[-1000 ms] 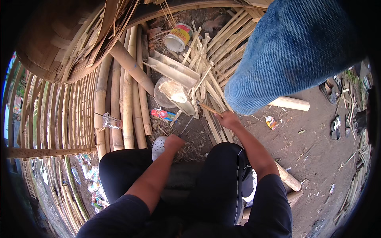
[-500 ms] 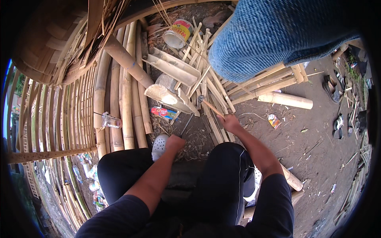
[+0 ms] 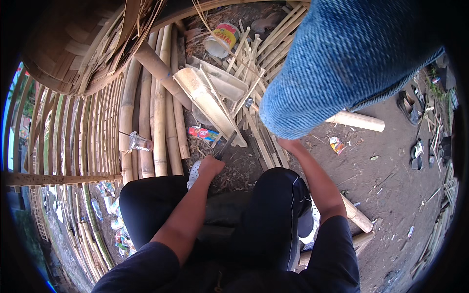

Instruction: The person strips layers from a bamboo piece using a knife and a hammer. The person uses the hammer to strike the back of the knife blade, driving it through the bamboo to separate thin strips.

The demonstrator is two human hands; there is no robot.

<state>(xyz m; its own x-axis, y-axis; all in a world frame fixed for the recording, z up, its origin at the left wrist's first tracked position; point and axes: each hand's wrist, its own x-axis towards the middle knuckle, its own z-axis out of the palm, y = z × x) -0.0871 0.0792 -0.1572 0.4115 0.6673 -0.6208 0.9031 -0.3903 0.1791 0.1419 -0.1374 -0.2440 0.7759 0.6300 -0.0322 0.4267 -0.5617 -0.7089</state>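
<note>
My left hand (image 3: 211, 166) is closed around the lower end of a knife (image 3: 226, 146), its long, narrow, dark blade slanting up and away. Just past the blade lies a split bamboo piece (image 3: 207, 105), its pale face showing, with a thin strip along it. My right hand (image 3: 290, 145) is partly covered by blue denim cloth (image 3: 337, 63); its fingers are hidden. A hammer (image 3: 249, 102) shows only its head left of the denim, above the bamboo strips (image 3: 261, 141); its wooden handle is hidden.
Bamboo poles (image 3: 159, 127) lie left beside a slatted bamboo panel (image 3: 68, 132). A woven basket-like form (image 3: 63, 49) hangs at upper left. A can (image 3: 222, 40) lies behind the strips. A cut bamboo length (image 3: 356, 120) and sandals (image 3: 408, 107) are at right.
The split bamboo has turned, its pale face now up. The knife tilts more to the right. The denim has shifted lower, covering the hammer handle and much of my right hand.
</note>
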